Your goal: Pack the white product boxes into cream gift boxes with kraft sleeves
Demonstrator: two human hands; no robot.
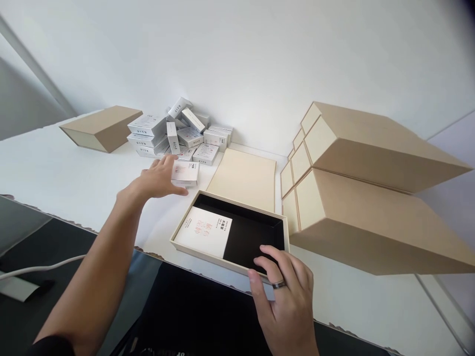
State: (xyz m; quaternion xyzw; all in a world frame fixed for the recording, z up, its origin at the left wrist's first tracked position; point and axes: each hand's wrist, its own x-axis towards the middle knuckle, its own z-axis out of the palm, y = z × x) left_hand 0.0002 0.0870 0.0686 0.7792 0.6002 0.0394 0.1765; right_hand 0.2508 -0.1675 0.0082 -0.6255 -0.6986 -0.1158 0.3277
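Note:
My left hand [161, 179] is spread, thumb apart, beside a small white carton [186, 172] at the front of a pile of similar cartons. Whether its fingers touch that carton I cannot tell. In front of me lies an open cream gift box [178, 243] with a black inside, its lid flap [245, 175] folded back toward the wall. One white carton with red and black print [204, 231] fills the left part of the box. My right hand [285, 291], a dark ring on one finger, rests at the box's near right edge with fingers apart, holding nothing.
Several closed tan boxes [352, 198] are stacked at the right, close to the open box. Another tan box [102, 127] lies at the far left. The carton pile [191, 133] stands against the white wall. A white cable [44, 268] runs below the table's chipped front edge.

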